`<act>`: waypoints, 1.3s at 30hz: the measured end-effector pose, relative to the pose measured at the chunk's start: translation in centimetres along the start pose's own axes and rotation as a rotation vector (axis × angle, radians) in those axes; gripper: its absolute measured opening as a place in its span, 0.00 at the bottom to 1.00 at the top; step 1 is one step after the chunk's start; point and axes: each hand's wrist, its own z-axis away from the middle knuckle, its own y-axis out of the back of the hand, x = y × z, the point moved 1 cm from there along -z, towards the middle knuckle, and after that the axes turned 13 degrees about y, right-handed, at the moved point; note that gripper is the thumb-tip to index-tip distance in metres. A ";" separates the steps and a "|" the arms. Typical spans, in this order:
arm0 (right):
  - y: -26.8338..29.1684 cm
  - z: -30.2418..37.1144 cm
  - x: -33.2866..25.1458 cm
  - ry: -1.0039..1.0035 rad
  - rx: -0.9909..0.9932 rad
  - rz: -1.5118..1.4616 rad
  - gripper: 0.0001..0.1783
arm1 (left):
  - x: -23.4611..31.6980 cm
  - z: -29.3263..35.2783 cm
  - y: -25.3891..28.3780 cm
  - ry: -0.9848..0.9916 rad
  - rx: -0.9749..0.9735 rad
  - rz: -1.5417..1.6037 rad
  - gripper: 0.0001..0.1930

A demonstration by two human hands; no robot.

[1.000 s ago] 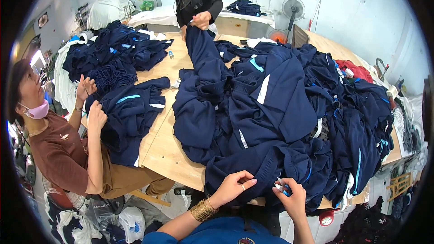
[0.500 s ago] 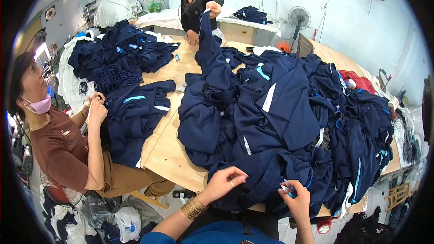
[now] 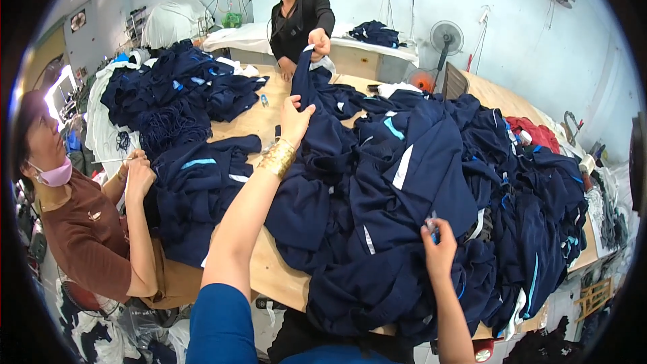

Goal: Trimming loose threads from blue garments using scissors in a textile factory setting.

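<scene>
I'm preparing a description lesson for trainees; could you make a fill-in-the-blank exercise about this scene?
1. Stacked gold metal bangles circle the camera wearer's ____ wrist.
2. The wearer's right-hand grip holds a small hand tool whose brightly coloured part is ____.
3. The co-worker at the picture's left edge wears a short-sleeved ____ top.
4. The large heap of navy-blue fabric garments lies on a flat, pale table that looks made of ____.

Missing words: left; blue; brown; wood.
</scene>
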 end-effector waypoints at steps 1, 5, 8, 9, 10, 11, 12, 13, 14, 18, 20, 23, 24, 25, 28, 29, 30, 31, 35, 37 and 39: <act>-0.9 0.7 0.3 0.024 0.001 0.026 0.10 | -1.0 -2.2 -0.6 -0.065 0.123 -0.096 0.30; -2.5 3.4 2.5 -0.045 -0.026 0.045 0.08 | 1.4 -4.3 -3.2 0.174 0.140 0.099 0.41; -2.5 3.6 3.6 -0.048 -0.025 0.022 0.07 | 1.2 -7.0 -5.2 0.031 0.187 0.127 0.44; -2.6 3.7 3.8 -0.059 -0.033 0.025 0.07 | 1.1 -7.7 -5.3 0.055 0.167 0.135 0.46; -2.6 3.7 4.0 -0.068 -0.034 0.032 0.07 | 1.0 -8.3 -5.8 0.111 0.131 0.115 0.48; -3.0 3.5 3.6 -0.059 -0.053 0.006 0.07 | -1.3 -11.1 -3.9 0.080 0.150 0.044 0.49; -3.6 3.4 3.0 -0.046 -0.078 -0.034 0.07 | -3.5 -13.8 -1.4 0.049 0.184 -0.035 0.51; -3.7 3.5 3.5 -0.047 -0.066 -0.033 0.07 | -4.5 -14.2 -2.4 0.089 0.296 -0.124 0.42; -3.4 3.5 3.9 -0.052 -0.047 -0.008 0.07 | -4.1 -13.6 -4.1 0.083 0.267 -0.110 0.42; -2.8 3.5 4.4 -0.102 -0.048 -0.008 0.07 | -1.3 -11.6 -5.2 0.022 0.307 -0.253 0.18; -2.8 3.5 4.4 -0.082 -0.045 -0.006 0.07 | 0.1 -11.0 -4.5 -0.028 0.446 -0.210 0.10; -2.9 3.5 4.2 -0.082 -0.040 -0.028 0.06 | 3.9 -9.5 -3.5 -0.425 0.676 -0.179 0.07; -3.0 3.6 4.2 -0.086 -0.046 -0.028 0.06 | 5.4 -8.9 -3.1 -0.534 0.670 -0.098 0.07; -3.0 3.7 4.4 -0.080 -0.033 -0.024 0.06 | 7.1 -8.1 -2.6 -0.640 0.659 -0.015 0.06; -3.2 3.8 4.5 -0.085 -0.044 -0.019 0.05 | 11.6 -5.2 -0.5 -0.464 0.233 0.326 0.10; -3.1 3.8 4.7 -0.051 -0.009 -0.033 0.04 | 14.0 -2.7 -0.2 -0.462 0.102 0.378 0.11; -2.7 3.8 4.7 -0.018 0.025 -0.047 0.04 | 16.1 0.0 0.4 -0.437 -0.026 0.412 0.12; -2.2 3.6 4.0 -0.027 0.034 -0.069 0.03 | 18.2 3.0 1.5 -0.465 -0.104 0.395 0.11; 0.0 0.7 0.5 0.002 0.128 -0.178 0.08 | 18.2 14.2 5.2 -0.311 -0.363 0.402 0.10; 1.8 -0.9 -2.9 -0.090 0.112 -0.318 0.05 | 13.9 19.5 7.4 -0.173 -0.409 0.387 0.09; 3.0 -1.0 -5.9 -0.124 0.066 -0.360 0.04 | 9.0 24.5 9.3 -0.037 -0.348 0.048 0.07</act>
